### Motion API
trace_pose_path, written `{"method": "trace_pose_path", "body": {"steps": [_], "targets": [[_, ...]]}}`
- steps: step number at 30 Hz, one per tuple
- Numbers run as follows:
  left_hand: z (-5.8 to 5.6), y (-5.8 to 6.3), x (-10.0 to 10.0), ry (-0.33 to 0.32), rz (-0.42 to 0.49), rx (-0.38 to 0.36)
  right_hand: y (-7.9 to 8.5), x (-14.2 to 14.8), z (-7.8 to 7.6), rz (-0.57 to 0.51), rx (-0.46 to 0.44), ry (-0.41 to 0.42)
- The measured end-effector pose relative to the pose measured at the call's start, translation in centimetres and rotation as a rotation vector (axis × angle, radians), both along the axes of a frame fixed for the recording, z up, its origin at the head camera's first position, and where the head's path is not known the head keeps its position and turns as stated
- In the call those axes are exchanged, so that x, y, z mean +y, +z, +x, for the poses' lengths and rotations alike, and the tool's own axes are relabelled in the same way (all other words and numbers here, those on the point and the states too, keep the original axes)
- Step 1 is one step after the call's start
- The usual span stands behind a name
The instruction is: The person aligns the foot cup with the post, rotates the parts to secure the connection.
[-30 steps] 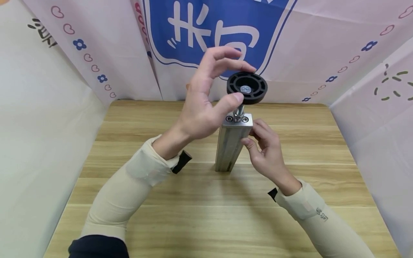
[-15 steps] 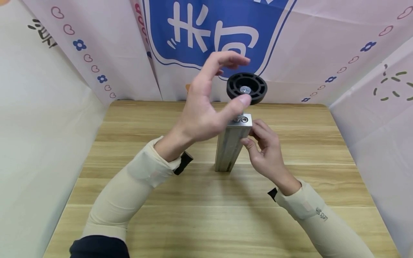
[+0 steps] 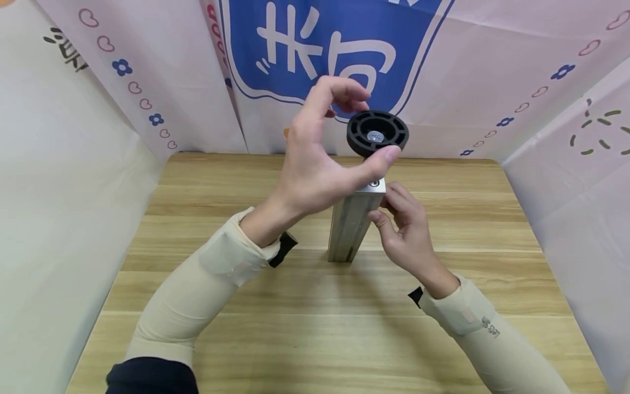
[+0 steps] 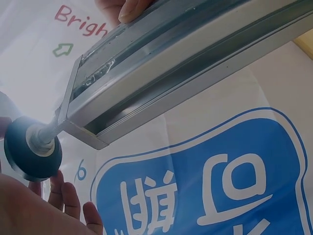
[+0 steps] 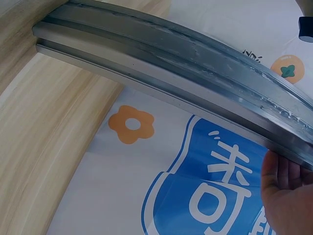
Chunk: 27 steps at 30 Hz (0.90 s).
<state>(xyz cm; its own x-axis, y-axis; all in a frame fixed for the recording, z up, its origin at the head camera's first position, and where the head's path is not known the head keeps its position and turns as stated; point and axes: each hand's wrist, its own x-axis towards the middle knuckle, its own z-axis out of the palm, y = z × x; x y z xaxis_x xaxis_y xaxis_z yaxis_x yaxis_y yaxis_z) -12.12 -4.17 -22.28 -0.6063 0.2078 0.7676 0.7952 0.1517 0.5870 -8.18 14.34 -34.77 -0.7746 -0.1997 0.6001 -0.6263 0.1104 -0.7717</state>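
Note:
An upright aluminium profile [image 3: 346,230] stands on the table, with a metal end plate on top. A black round leveling foot [image 3: 359,145] sits above that plate, its flat ribbed side up and a screw head at its centre. In the left wrist view, a threaded stem [image 4: 49,131] joins the foot to the profile. My left hand [image 3: 315,169] curves round the foot, thumb at its near right rim and fingers by its far left rim. My right hand [image 3: 408,235] grips the profile's right side just below the top, its fingers partly hidden behind it.
The wood-grain table [image 3: 275,339] extends around the profile. Behind it hangs a printed cloth backdrop [image 3: 492,71] with a blue sign; pale walls [image 3: 64,191] rise on both sides. Black cameras [image 3: 283,249] are worn on the wrists.
My left fingers have come off the foot's far right rim and shifted left, while the thumb has slid right along the near rim. My right hand and the profile stay still.

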Motion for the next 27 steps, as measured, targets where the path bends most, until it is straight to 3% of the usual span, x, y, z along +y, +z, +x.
{"method": "trace_pose_path", "body": {"steps": [10, 17, 24, 27], "targets": [[-0.16, -0.11, -0.08, -0.070, 0.000, -0.008, -0.15, 0.00, -0.05, -0.015, 0.002, 0.004], [-0.38, -0.22, -0.06, -0.162, -0.004, -0.035, -0.20, 0.05, -0.07, -0.008, -0.005, -0.012], [-0.42, -0.56, 0.08, -0.295, 0.030, -0.101, 0.02, -0.01, -0.05, 0.004, -0.011, -0.021], [-0.44, -0.57, 0.06, -0.297, 0.028, -0.101, 0.09, -0.01, -0.03, 0.007, -0.014, -0.025]]}}
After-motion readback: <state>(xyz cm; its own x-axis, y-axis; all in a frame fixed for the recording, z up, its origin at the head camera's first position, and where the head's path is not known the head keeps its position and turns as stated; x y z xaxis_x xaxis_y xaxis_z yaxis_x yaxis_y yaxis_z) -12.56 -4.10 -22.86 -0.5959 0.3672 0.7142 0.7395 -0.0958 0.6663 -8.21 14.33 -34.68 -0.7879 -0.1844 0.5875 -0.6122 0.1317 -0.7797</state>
